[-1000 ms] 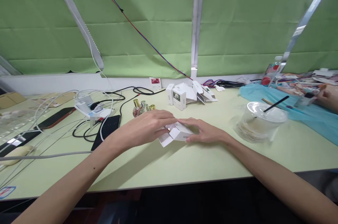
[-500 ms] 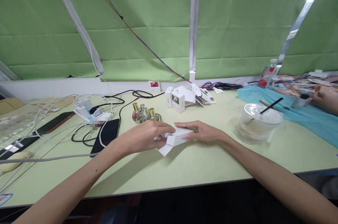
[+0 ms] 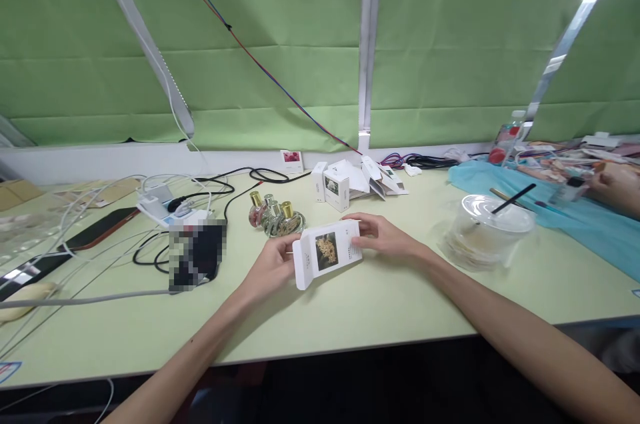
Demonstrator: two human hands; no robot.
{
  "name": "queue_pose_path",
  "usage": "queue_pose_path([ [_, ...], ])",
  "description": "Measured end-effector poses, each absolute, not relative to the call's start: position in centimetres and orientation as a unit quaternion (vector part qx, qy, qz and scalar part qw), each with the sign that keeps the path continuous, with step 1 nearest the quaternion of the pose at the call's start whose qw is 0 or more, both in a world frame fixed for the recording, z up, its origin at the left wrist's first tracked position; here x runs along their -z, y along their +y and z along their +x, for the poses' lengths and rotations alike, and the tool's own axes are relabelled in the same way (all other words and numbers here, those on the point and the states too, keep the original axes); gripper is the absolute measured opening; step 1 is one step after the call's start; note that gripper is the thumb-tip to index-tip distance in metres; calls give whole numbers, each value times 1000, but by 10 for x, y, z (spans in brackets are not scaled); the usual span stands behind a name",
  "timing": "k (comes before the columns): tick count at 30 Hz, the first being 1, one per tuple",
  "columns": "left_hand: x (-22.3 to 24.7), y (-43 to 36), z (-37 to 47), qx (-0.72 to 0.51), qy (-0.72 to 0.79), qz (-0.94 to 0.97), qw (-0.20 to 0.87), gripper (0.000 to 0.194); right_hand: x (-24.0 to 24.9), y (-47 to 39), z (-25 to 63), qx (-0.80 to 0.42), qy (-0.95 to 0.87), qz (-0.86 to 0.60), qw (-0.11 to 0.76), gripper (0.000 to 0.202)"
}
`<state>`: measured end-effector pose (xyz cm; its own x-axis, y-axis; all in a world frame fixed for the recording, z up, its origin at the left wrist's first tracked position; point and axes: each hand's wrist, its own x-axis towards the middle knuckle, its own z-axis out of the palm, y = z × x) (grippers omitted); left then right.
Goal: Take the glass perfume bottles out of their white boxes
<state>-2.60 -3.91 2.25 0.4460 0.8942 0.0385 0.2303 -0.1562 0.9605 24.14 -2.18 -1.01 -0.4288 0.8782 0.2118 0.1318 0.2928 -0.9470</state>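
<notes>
A small white cardboard box [image 3: 342, 252] with a picture of pale yellow flowers is held at a tilt over the table, its picture side turned up to me. An unfolded flap [image 3: 302, 264] stands out at its left end. My right hand [image 3: 384, 236] grips the right end, thumb on the front and fingers behind. At the left end, my left hand [image 3: 274, 265] is closed on the box, its fingertips partly hidden behind the flap. Just beyond the box stand several small glass perfume bottles [image 3: 273, 214] with gold and silver caps.
Behind are upright white boxes [image 3: 337, 191] and flattened cartons [image 3: 383, 177]. A clear lidded tub [image 3: 489, 234] with a black straw stands right. Cables, a power strip [image 3: 167, 209] and a phone [image 3: 106, 227] lie left. Another person's hand [image 3: 617, 187] is at the far right, near a blue cloth [image 3: 575, 231].
The box has been turned so its flower picture now faces me. My left hand has shifted left and lower, from over the open flaps to the end of the box.
</notes>
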Motion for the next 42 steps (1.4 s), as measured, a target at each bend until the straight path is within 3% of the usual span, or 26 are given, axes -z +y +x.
queue_pose_path([
  [7,-11,-39,-27,-330,451,571,602,38,10,-22,242,-503,-661,-429,354,61],
  [15,-10,-41,-26,-342,462,496,651,37,13,-21,241,-575,-615,-403,359,69],
  [23,-8,-41,-25,-348,464,464,670,30,14,-20,240,-595,-597,-399,361,64],
  [34,-9,-41,-25,-352,478,443,672,28,19,-20,240,-602,-573,-419,366,82],
  [42,-12,-41,-21,-364,507,421,659,30,20,-20,237,-597,-557,-442,371,76],
])
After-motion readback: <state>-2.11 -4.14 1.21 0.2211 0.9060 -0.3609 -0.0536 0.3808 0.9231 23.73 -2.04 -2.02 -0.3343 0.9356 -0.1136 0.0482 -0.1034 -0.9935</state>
